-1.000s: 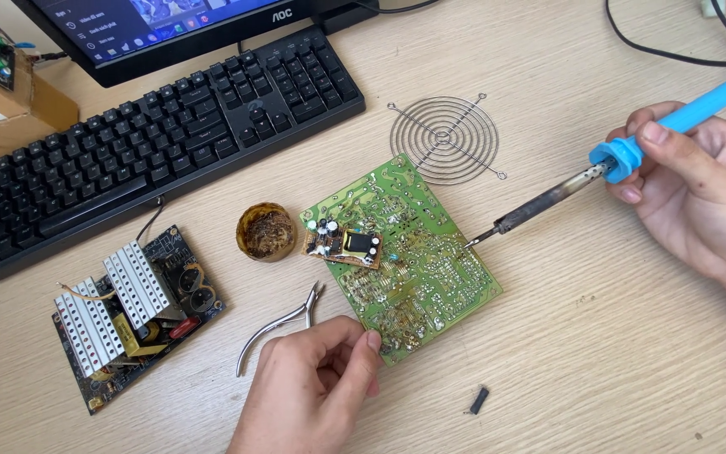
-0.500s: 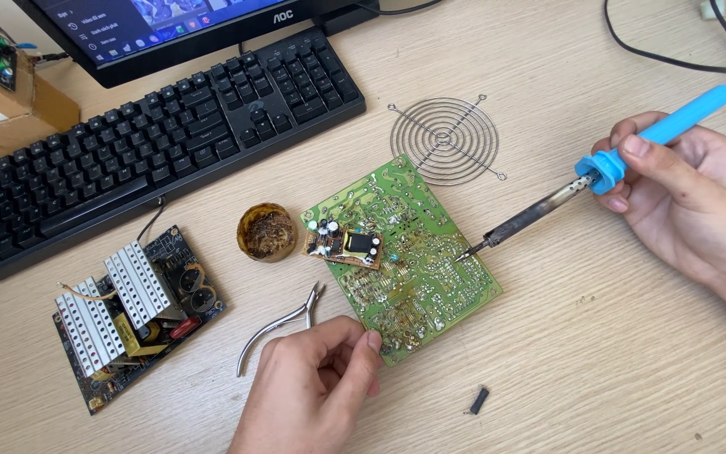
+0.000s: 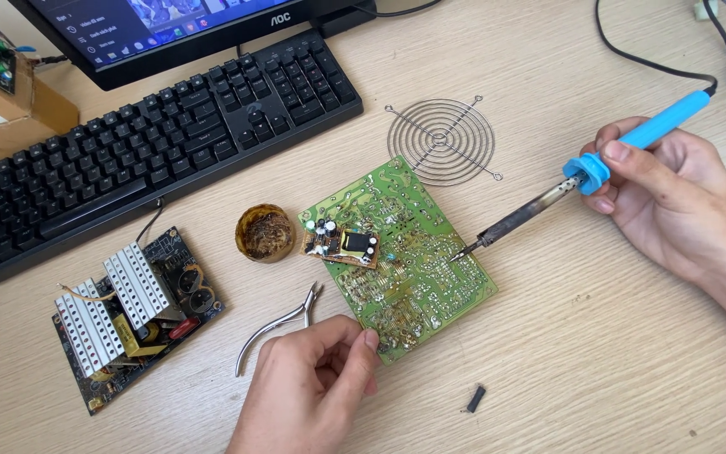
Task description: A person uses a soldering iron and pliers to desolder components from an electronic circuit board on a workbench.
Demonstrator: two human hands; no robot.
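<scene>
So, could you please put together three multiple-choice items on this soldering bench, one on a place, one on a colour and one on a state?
1. Where does the small round tin of brown paste sit?
A. To the left of the green circuit board
B. On the keyboard
C. Under the wire fan guard

2. What colour is the handle of the soldering iron?
A. Red
B. Blue
C. Yellow

3. What is the left hand doing?
A. Gripping the pliers
B. Typing on the keyboard
C. Pressing its fingers on the board's near edge

Answers:
1. A, the tin stands on the table just off the board's left corner.
2. B, the grip in the right hand is bright blue.
3. C, the fingertips rest on the board's edge, while the pliers lie loose beside it.
</scene>
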